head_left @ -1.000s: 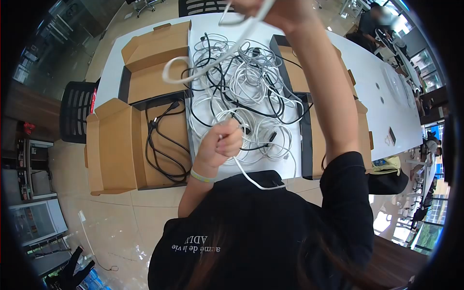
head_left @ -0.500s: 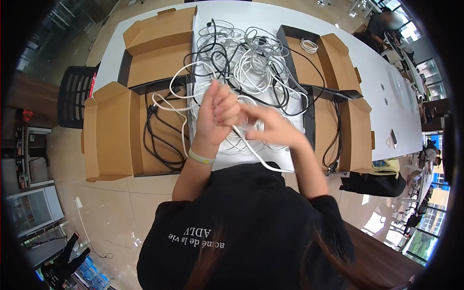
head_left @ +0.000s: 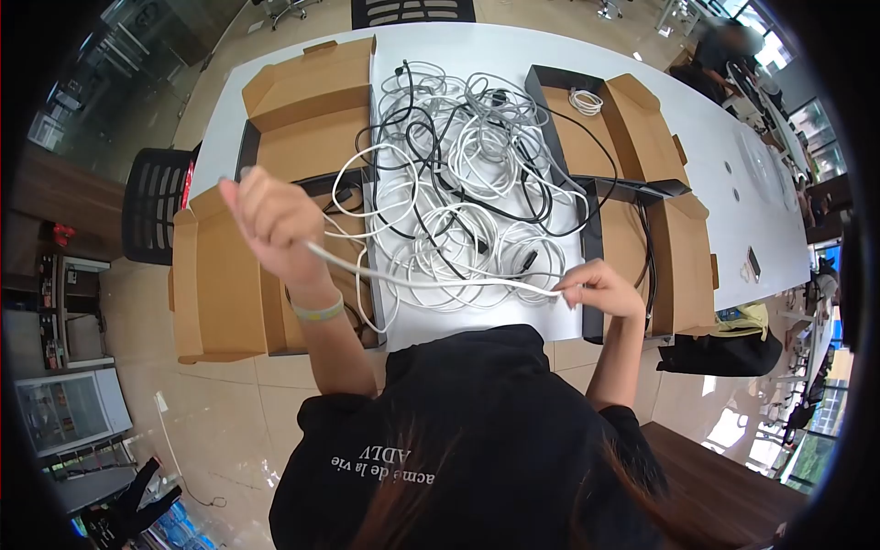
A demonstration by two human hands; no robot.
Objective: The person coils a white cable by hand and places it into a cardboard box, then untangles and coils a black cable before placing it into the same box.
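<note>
A white cable (head_left: 440, 283) is stretched between my hands in front of my chest. My left hand (head_left: 275, 225), raised over the near left box, is closed round it. At the other side, my right hand (head_left: 600, 289) pinches the cable near the table's front edge, beside the near right box. Beyond the stretched length lies a tangle of white cables (head_left: 481, 151), grey cables (head_left: 500, 92) and black cables (head_left: 422, 137). A white loop runs from this pile towards the near left box.
Open cardboard boxes stand at far left (head_left: 307, 151), near left (head_left: 220, 293), far right (head_left: 582, 151) and near right (head_left: 683, 266). A coiled white cable (head_left: 585, 101) sits in the far right box; black cables (head_left: 649, 257) lie in the near right one. A phone (head_left: 753, 263) rests farther right.
My hands have moved apart from close together over the pile. The left went left and the right went right and nearer my body, drawing the white cable out between them.
</note>
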